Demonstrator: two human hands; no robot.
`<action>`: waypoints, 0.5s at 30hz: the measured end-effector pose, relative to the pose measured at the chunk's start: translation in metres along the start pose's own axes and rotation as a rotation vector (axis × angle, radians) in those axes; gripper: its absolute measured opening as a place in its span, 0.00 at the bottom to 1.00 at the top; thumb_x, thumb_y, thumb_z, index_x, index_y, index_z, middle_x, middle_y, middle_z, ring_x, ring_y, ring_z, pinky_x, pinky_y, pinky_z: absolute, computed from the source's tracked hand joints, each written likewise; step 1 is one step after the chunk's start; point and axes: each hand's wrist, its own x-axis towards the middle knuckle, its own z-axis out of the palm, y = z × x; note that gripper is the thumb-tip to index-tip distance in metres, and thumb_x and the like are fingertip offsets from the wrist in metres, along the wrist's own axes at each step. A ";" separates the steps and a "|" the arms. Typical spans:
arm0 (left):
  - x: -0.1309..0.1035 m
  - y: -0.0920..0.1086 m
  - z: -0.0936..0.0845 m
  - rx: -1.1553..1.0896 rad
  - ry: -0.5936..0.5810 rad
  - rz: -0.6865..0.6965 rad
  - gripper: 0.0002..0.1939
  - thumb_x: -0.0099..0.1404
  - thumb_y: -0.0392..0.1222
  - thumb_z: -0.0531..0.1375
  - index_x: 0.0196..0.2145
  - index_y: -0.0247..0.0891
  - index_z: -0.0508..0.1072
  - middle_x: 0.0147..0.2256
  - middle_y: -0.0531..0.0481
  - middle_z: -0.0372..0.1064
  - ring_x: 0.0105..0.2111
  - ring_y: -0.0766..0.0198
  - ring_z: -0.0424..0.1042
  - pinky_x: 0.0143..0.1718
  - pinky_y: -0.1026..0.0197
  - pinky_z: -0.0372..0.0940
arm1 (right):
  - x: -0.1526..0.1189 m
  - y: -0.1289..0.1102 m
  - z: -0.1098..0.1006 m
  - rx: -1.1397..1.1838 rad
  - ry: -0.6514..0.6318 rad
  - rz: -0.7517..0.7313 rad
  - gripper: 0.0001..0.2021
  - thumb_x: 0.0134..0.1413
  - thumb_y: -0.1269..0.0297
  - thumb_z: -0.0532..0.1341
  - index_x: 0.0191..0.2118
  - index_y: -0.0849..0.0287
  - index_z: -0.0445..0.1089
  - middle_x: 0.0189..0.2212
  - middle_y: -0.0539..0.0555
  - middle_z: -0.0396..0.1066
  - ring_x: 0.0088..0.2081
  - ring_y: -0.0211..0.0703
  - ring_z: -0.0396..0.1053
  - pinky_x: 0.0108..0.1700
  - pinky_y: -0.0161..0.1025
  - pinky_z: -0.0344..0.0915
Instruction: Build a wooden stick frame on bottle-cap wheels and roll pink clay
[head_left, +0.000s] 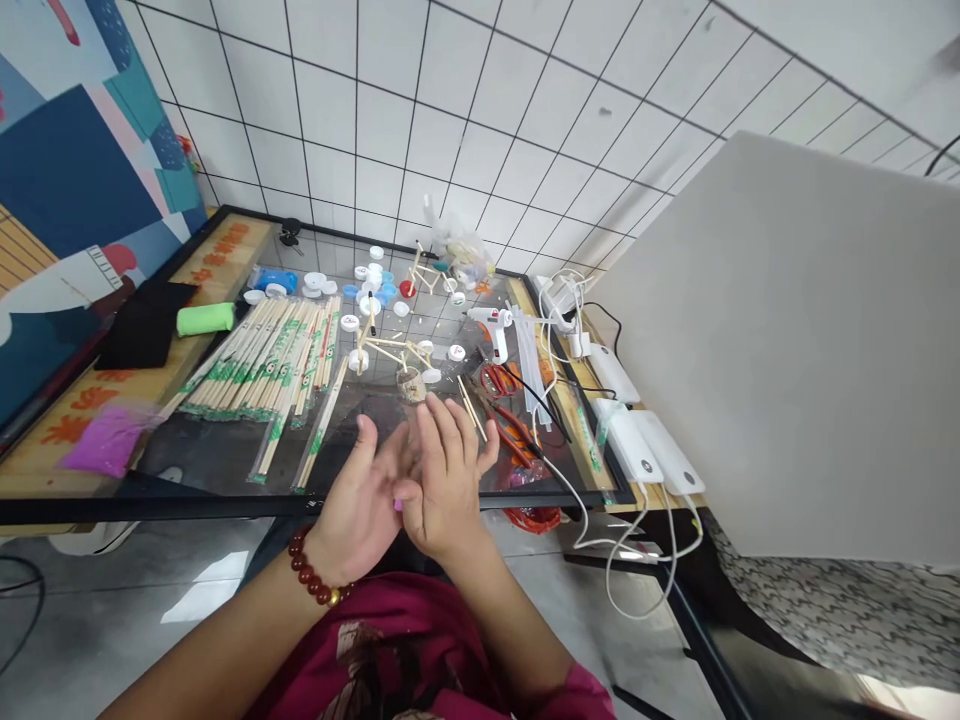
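My left hand (pixel 364 500) is palm up with fingers outstretched and a beaded bracelet (pixel 304 570) on its wrist. Against it lies my right hand (pixel 448 475), fingers long and slightly spread, thumb bent toward the left palm. A small purple lump (pixel 398 505) peeks out between the right thumb tip and the left palm; most of it is hidden. Just beyond the fingertips are a small round beige piece (pixel 411 384) and a frame of sticks (pixel 390 347) with white bottle caps (pixel 358 360) at its corners. A few loose sticks (pixel 468 405) lie beside the right fingers.
Wrapped chopsticks (pixel 255 360) cover the left side, near a purple clay packet (pixel 105 440) and green roll (pixel 205 319). A glue gun (pixel 493 328), glue sticks (pixel 529 365) and red-handled pliers (pixel 514 435) lie right. White cords (pixel 570 490) hang over the edge by power banks (pixel 630 440).
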 end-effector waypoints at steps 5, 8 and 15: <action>0.003 -0.002 0.005 -0.014 -0.062 0.022 0.34 0.77 0.63 0.43 0.72 0.47 0.60 0.66 0.44 0.68 0.69 0.50 0.64 0.70 0.46 0.58 | -0.001 0.000 0.000 -0.014 0.031 0.015 0.34 0.74 0.47 0.38 0.74 0.62 0.52 0.67 0.67 0.66 0.69 0.60 0.58 0.71 0.64 0.33; 0.005 -0.006 0.005 -0.017 -0.066 0.002 0.34 0.77 0.63 0.42 0.73 0.48 0.58 0.67 0.44 0.67 0.69 0.50 0.63 0.72 0.44 0.55 | 0.000 -0.001 0.000 -0.023 0.059 -0.024 0.35 0.74 0.45 0.36 0.74 0.63 0.52 0.66 0.68 0.66 0.69 0.60 0.58 0.72 0.64 0.32; 0.002 -0.006 0.004 -0.012 -0.051 0.021 0.33 0.77 0.61 0.47 0.72 0.45 0.61 0.66 0.42 0.68 0.68 0.50 0.64 0.72 0.47 0.55 | -0.005 0.003 0.003 -0.074 0.090 -0.015 0.37 0.74 0.45 0.32 0.75 0.63 0.51 0.65 0.68 0.67 0.68 0.60 0.60 0.72 0.64 0.34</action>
